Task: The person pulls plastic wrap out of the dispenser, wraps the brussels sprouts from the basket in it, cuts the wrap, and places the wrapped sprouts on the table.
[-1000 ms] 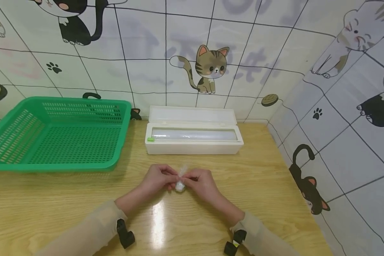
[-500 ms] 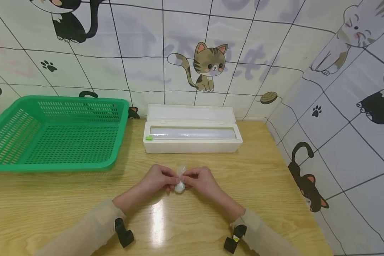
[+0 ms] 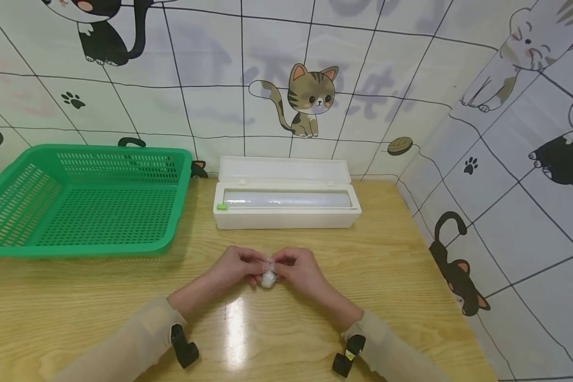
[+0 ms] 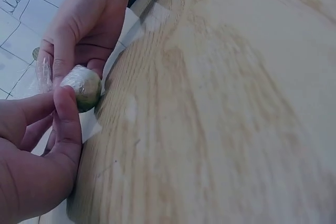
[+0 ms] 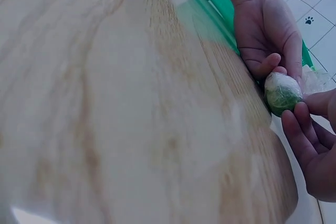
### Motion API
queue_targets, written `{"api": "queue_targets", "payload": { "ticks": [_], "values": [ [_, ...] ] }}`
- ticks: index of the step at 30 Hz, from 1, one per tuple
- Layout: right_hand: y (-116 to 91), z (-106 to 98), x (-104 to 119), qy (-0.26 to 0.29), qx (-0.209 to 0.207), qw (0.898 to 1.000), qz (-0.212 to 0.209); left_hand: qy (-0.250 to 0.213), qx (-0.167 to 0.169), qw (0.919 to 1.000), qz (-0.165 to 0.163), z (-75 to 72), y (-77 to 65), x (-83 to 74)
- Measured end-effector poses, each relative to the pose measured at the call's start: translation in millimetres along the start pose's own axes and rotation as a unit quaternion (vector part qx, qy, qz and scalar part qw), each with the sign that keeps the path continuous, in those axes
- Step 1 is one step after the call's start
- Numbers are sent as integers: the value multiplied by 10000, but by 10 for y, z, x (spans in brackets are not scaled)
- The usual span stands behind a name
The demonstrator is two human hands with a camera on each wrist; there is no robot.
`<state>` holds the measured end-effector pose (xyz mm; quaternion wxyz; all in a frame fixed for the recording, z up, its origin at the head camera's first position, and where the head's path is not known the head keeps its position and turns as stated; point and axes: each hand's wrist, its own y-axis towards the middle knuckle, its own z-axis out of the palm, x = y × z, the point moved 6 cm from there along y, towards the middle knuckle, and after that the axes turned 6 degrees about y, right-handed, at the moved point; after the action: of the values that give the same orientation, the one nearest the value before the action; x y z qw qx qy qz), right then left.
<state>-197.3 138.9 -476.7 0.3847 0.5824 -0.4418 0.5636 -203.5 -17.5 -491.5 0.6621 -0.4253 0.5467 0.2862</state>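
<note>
Between both hands, over the middle of the table, is a small round thing wrapped in cling film [image 3: 268, 280], green at one end and whitish elsewhere. My left hand [image 3: 237, 266] pinches the gathered film above it from the left with thumb and fingertips. From the other side my right hand [image 3: 300, 269] pinches the same gather. The wrist views show the wrapped ball [image 4: 84, 86] hanging just below the fingertips, its green underside [image 5: 283, 100] close to the wood. Loose clear film [image 4: 43, 74] sticks out past the pinching fingers.
A white cling film dispenser [image 3: 288, 219] stands behind the hands, lid up, with a film roll [image 3: 286, 200] inside and a green slider [image 3: 222, 207]. To the left sits a green plastic basket [image 3: 76, 250]. Cat-printed walls border the wooden table [image 3: 391, 254] behind and right.
The film tail that stood up above the fingers is now shorter and bunched between the fingertips. Both hands stay nearly in place, and the head view has shifted slightly.
</note>
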Motion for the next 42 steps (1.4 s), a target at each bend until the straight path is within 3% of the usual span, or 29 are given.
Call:
{"api": "queue_targets", "payload": {
  "ticks": [7,12,16,19,23,26,31,37,42],
  "values": [
    [9,-19,4,-299,-73,9993,-202,85,-334,9993,-116,-22,8,12],
    [-4,-45,60,-854,34,9909,-1035,194,-559,9981,-144,-38,18,8],
    [-56,-32,158,-1058,480,9833,-1404,166,-420,9990,-36,-68,15,30],
    [-72,-36,160,-1138,729,9810,-1391,-34,-168,9998,-134,-88,9,48],
    [-63,-65,119,-1152,758,9805,-1400,-309,2,9989,-359,-66,-5,30],
    [-53,-64,107,-1084,701,9835,-1264,-63,-75,9995,-297,-52,-17,1],
    [-50,-47,46,-947,521,9917,-700,258,-200,9994,-141,-55,-32,-9],
    [-77,-85,17,-1013,162,9945,-185,285,197,9993,-135,-50,-11,13],
    [-73,-81,42,-1027,448,9934,-247,844,524,9950,56,-31,-44,-46]
  ]
}}
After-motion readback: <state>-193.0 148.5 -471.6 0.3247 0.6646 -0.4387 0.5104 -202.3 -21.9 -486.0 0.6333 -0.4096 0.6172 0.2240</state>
